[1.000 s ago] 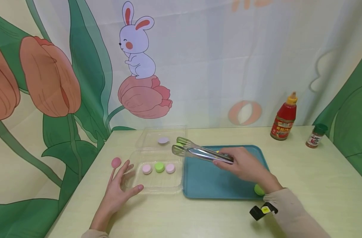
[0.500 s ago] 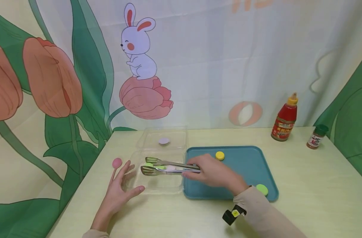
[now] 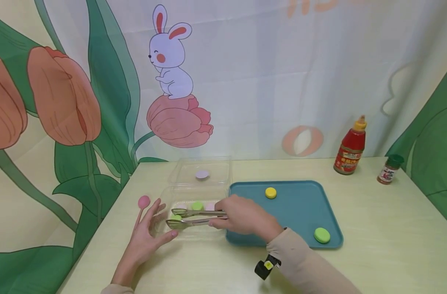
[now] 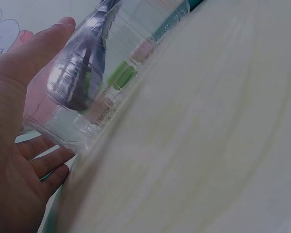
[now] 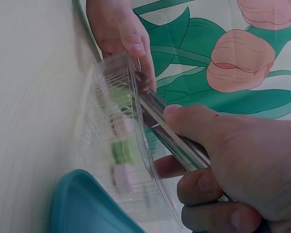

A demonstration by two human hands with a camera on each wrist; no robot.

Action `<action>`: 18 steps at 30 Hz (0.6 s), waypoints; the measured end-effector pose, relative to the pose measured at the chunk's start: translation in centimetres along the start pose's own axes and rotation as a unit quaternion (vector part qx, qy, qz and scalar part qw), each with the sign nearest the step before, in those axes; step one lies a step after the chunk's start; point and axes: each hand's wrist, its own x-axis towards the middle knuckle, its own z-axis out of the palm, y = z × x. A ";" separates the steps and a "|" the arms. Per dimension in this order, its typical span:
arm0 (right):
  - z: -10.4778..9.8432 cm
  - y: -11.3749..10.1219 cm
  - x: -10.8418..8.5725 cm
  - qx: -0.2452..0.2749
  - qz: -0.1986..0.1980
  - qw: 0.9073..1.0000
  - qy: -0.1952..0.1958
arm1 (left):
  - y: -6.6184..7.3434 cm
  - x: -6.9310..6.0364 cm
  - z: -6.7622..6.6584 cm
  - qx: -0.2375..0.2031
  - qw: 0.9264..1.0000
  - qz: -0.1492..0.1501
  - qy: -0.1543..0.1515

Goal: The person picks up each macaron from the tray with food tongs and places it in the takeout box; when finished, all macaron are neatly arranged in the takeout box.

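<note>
My right hand (image 3: 242, 218) grips metal tongs (image 3: 195, 212), whose slotted ends reach into the left part of an open clear plastic box (image 3: 208, 233). Between those ends sits a green macaron (image 3: 176, 218), low in the box. Behind the tongs lie a pink macaron (image 3: 181, 206), another green macaron (image 3: 197, 206) and a second pink macaron (image 3: 210, 206), in a row and partly covered. My left hand (image 3: 144, 232) is at the box's left end, thumb along the near side and fingers by the far-left wall. In the left wrist view, its thumb (image 4: 43, 46) extends beside the clear wall.
A blue tray (image 3: 293, 218) to the right bears a yellow macaron (image 3: 270, 192) and a green one (image 3: 322, 235). Behind the box stands its raised clear lid (image 3: 216, 171). A pink round-headed stick (image 3: 144, 202) lies left; a red sauce bottle (image 3: 350, 149) and spice jar (image 3: 390, 168) stand back right.
My right hand has carried the tongs and green macaron leftward from over the tray, then down into the box's left part. My left hand has stayed at the box.
</note>
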 end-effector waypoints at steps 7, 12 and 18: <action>0.6 -0.6 0.5 -0.028 0.010 1.000 0.000 | 0.0 0.0 0.0 0.011 1.000 -0.009 -0.003; 1.0 -0.7 0.6 -0.025 0.019 1.000 0.000 | -0.1 0.0 0.0 0.010 1.000 -0.007 -0.003; 0.7 -0.5 0.2 -0.001 0.031 0.999 0.006 | -0.2 0.0 0.0 0.007 1.000 0.000 -0.002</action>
